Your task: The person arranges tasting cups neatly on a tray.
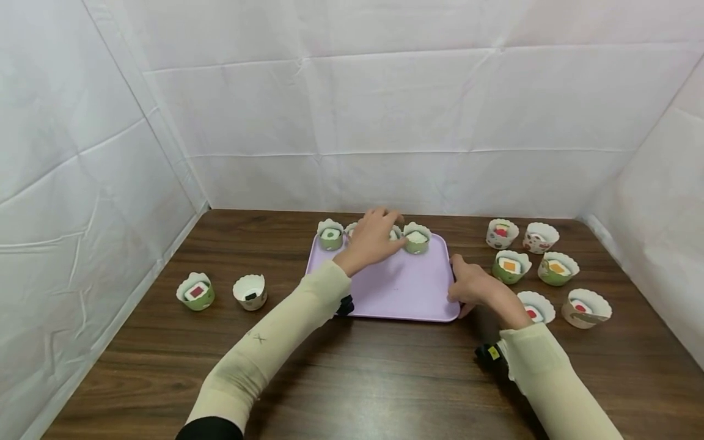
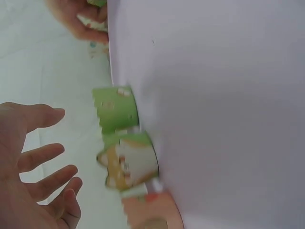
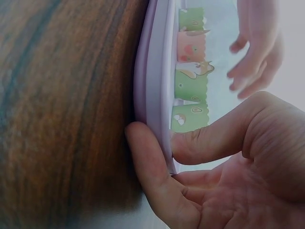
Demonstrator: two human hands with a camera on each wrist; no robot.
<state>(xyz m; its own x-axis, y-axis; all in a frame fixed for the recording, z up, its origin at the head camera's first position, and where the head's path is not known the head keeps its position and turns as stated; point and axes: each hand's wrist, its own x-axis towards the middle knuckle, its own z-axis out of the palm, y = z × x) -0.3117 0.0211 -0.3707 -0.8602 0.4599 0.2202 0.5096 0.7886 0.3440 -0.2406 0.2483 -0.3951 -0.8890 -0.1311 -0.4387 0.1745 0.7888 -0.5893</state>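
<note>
A lilac tray lies on the table, with a row of paper baking cups along its far edge. Over the middle of that row hovers my left hand, fingers spread and slightly bent, holding nothing. It partly hides the cups between a green cup at the left end and another green cup at the right end. Below the fingers in the left wrist view are a dog-face cup and a pink cup. My right hand pinches the tray's right rim, thumb above and forefinger below.
Left of the tray, a green cup and a white cup stand on the wooden table. Several more cups with small coloured pieces inside, one an orange-square cup, stand at the right. White sheeting hangs behind and at the sides.
</note>
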